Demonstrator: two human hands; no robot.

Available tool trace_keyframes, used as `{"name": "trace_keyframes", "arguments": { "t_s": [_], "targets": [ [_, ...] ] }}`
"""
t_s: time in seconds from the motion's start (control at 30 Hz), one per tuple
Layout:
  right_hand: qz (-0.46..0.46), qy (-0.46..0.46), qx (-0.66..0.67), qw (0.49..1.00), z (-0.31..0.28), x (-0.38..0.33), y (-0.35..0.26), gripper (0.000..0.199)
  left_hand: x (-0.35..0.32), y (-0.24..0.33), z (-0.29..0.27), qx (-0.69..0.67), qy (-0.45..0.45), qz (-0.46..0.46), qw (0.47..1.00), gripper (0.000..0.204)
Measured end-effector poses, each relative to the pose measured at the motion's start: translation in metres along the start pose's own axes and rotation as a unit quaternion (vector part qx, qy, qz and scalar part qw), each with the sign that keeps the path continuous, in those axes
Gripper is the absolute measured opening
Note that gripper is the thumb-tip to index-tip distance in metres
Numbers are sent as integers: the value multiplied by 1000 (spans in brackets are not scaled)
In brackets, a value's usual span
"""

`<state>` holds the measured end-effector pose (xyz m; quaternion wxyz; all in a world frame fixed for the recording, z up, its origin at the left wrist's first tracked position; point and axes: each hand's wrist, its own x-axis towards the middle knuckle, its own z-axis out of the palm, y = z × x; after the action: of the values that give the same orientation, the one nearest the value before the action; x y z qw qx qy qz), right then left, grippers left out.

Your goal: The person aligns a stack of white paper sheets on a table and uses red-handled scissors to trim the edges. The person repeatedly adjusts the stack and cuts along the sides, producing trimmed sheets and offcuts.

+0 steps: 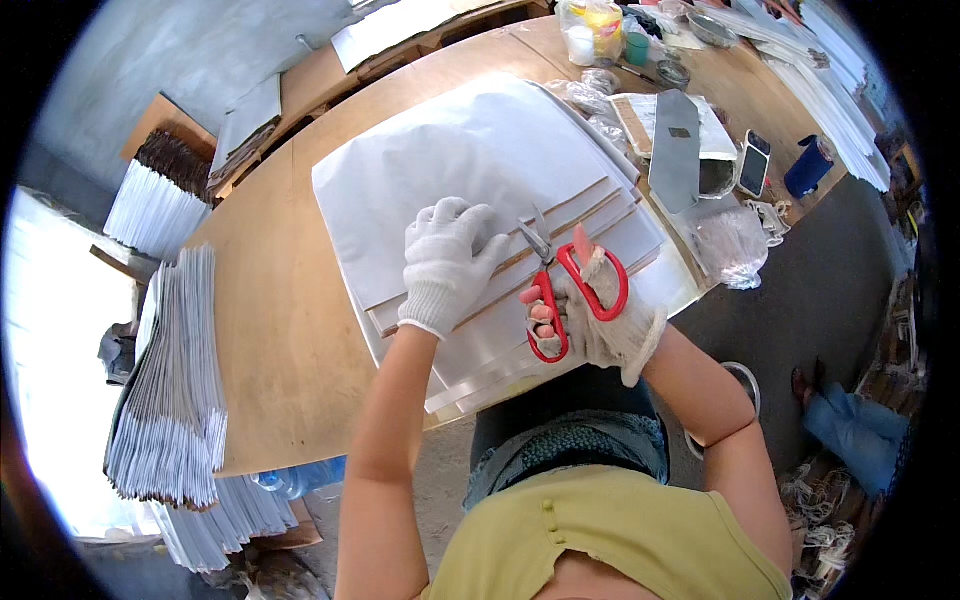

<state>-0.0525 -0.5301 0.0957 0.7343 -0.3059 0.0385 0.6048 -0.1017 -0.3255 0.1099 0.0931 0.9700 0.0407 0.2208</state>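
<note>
A stack of large white paper sheets [420,170] lies before me, with narrow brown strips [565,213] across its near part. My left hand [450,250], in a white knit glove, rests on the sheets beside the strips. Its fingers are slightly bent and its thumb stands apart; no held thing shows. My right hand [600,310] wears a worn glove with bare fingertips and grips red-handled scissors [548,280]. The scissor blades are parted and point away from me, over the strips. Where the blades meet the paper is hard to make out.
Folded white bundles [175,380] stand at the table's left edge. To the right lie a grey metal plate [676,150], a phone [755,163], a dark blue cylinder [808,166] and plastic bags [730,245]. A green cup [636,48] stands at the back. Another person's legs [855,430] show at right.
</note>
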Motion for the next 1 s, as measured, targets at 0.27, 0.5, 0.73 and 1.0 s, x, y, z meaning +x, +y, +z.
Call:
{"name": "trace_keyframes", "arguments": {
  "t_s": [0.27,0.5,0.73,1.0],
  "targets": [
    [-43,28,-232,971,-13,-2,9,72,7,8,-3,32,-29,-96,994,33],
    [-93,122,-248,956,-60,-7,-17,76,5,7,0,47,-15,-67,997,27],
    [-134,184,-216,950,-51,-9,-39,54,4,1,-5,43,-32,-30,998,23],
    [-120,156,-248,949,-49,-25,-16,70,20,-22,-25,-61,-109,5,992,22]
  ]
}}
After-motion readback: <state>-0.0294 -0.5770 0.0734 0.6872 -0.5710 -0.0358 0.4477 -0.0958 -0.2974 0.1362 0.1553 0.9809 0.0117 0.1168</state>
